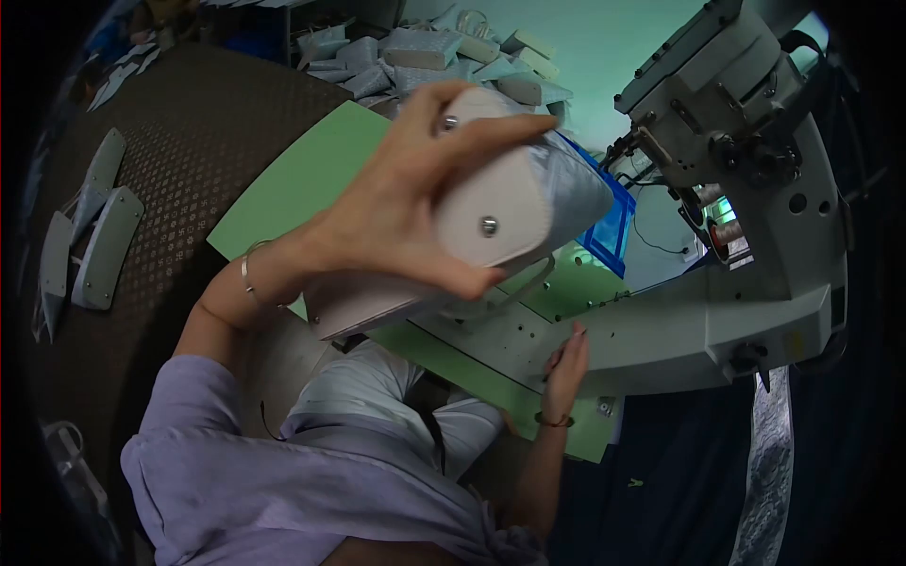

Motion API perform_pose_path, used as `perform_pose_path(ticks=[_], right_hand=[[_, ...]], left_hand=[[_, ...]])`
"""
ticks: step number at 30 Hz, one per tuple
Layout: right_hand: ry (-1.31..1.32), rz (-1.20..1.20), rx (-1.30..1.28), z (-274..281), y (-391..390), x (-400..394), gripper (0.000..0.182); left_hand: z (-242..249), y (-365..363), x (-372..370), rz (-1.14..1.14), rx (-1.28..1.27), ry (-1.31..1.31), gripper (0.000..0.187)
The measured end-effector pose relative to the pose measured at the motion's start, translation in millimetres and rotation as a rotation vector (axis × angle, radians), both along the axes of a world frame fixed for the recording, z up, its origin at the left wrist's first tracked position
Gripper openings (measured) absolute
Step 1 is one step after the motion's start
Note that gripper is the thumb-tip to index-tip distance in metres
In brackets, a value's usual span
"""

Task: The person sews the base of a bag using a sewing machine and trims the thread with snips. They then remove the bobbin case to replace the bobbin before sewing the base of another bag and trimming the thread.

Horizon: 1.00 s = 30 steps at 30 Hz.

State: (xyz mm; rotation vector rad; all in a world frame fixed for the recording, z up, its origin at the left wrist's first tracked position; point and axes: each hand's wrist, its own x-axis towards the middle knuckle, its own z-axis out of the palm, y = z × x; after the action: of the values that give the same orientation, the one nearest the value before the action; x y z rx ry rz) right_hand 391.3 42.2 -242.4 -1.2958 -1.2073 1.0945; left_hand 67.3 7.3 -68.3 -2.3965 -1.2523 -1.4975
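My left hand [401, 193] is raised over the work table, fingers and thumb spread around a white handbag [491, 193]. Two round silver studs show on the bag's pale end panel, and its side has a shiny, wrinkled, silvery surface. A pale strap [530, 283] hangs below the bag. Lower right, my right hand [568, 358] rests by the near edge of the sewing machine bed [642, 349]. Its fingers point away from me, at least one stretched out, with nothing visible in them.
The sewing machine's head [717, 123] rises at the right above a green tabletop [293, 179]. Behind the bag stands a blue-framed tray [613, 231]. Wrapped bags [425, 49] are heaped at the back. Several pale bag pieces [109, 247] lie on the brown patterned surface [189, 123] at left.
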Motion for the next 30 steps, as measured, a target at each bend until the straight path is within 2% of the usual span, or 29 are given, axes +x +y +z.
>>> perform_pose_path(ticks=[2, 4, 7, 9, 11, 12, 13, 14, 16, 18, 20, 23, 26, 28, 29, 30], right_hand=[[-0.144, 0.079, 0.212, 75.1, -9.3, -31.0, 0.042], [-0.495, 0.113, 0.859, 122.5, -4.8, -62.0, 0.042], [-0.530, 0.267, 1.167, 181.0, -18.5, -120.1, 0.042], [-0.503, 0.317, 1.247, 189.8, -22.0, -155.3, 0.041], [-0.622, 0.513, 1.274, 183.9, -19.0, -182.3, 0.032], [-0.717, 0.464, 1.242, 179.3, -18.1, -190.3, 0.026], [-0.708, 0.486, 1.231, 175.2, -15.9, -193.1, 0.026], [-0.717, 0.401, 1.141, 172.1, -12.0, -191.9, 0.023], [-0.666, 0.305, 1.015, 166.5, 0.1, -183.0, 0.022], [-0.692, 0.384, 1.061, 157.9, 17.9, -169.7, 0.021], [-0.825, 0.456, 1.041, 148.6, 29.4, -156.9, 0.020], [-1.124, 0.310, 0.954, 138.0, 33.4, -106.7, 0.020], [-1.009, 0.139, 0.909, 114.2, 37.1, -94.8, 0.021], [-0.776, 0.180, 0.792, 103.2, 31.5, -86.8, 0.022], [-0.766, 0.233, 0.726, 100.6, 21.4, -86.4, 0.024], [-0.770, 0.279, 0.657, 97.2, 11.7, -86.2, 0.026]], left_hand=[[-0.2, -36.4, -22.8, -0.012, 0.011, -0.067, 0.095], [-3.9, -73.2, -48.2, 0.083, -0.009, -0.029, 0.096], [-20.6, -120.6, -72.1, 0.084, 0.051, -0.321, 0.106], [-24.1, -146.2, -83.0, 0.091, 0.085, -0.415, 0.110], [-25.4, -168.2, -99.9, 0.073, 0.107, -0.437, 0.114], [-27.2, -179.6, -106.2, 0.131, 0.112, -0.374, 0.117], [-27.6, -187.9, -103.4, 0.169, 0.106, -0.347, 0.119], [-27.7, -195.9, -100.2, 0.207, 0.100, -0.319, 0.120], [-24.4, -204.0, -78.3, 0.469, 0.138, -0.765, 0.128], [-24.8, -226.4, -98.5, 0.467, 0.098, -0.668, 0.124], [-28.9, -238.5, -123.1, 0.497, 0.060, -0.566, 0.120], [-39.3, -214.8, -168.9, 0.474, -0.017, -0.525, 0.113], [-47.1, -183.1, -170.5, 0.463, -0.083, -0.451, 0.107], [-57.3, -156.3, -162.4, 0.468, -0.179, -0.446, 0.097], [-63.8, -137.8, -162.4, 0.502, -0.222, -0.399, 0.090], [-68.4, -117.0, -151.6, 0.618, -0.238, -0.339, 0.094]])
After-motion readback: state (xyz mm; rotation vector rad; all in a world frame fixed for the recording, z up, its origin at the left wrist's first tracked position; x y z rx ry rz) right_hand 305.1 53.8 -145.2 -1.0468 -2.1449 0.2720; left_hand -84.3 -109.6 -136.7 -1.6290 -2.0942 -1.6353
